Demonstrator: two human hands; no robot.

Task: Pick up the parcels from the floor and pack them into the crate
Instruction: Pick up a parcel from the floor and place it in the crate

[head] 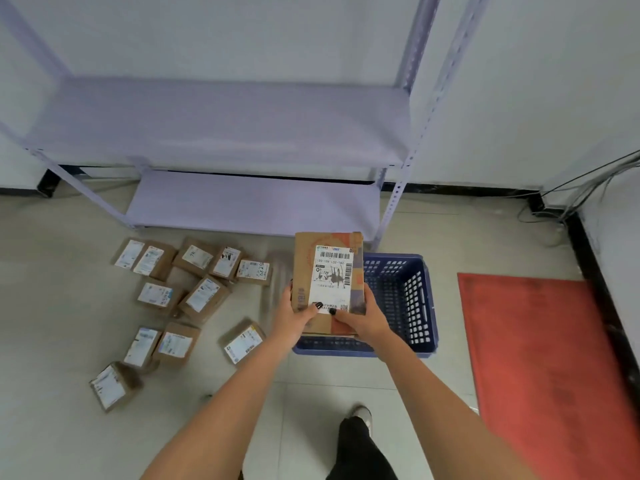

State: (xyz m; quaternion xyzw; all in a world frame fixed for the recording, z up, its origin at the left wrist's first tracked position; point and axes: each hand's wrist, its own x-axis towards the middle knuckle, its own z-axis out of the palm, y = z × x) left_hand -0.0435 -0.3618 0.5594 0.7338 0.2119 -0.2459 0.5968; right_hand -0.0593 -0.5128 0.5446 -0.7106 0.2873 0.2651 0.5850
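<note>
Above the blue crate (398, 299), held box (327, 271): left hand (294, 315) and right hand (363, 315) both grasp its near end, thumbs on the label. Loose parcels (194, 296) on floor (62, 306), at nine o'clock from crate. Red mat (540, 341) at three o'clock.

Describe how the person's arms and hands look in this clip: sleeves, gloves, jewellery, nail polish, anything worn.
Both forearms are bare as far as the frame shows: no sleeves, gloves, watch or bracelets in view. The left hand and right hand wear no visible rings. The thumbnails of both hands carry dark, near-black polish. Below, one leg in black trousers ends in a light-coloured shoe.
</note>
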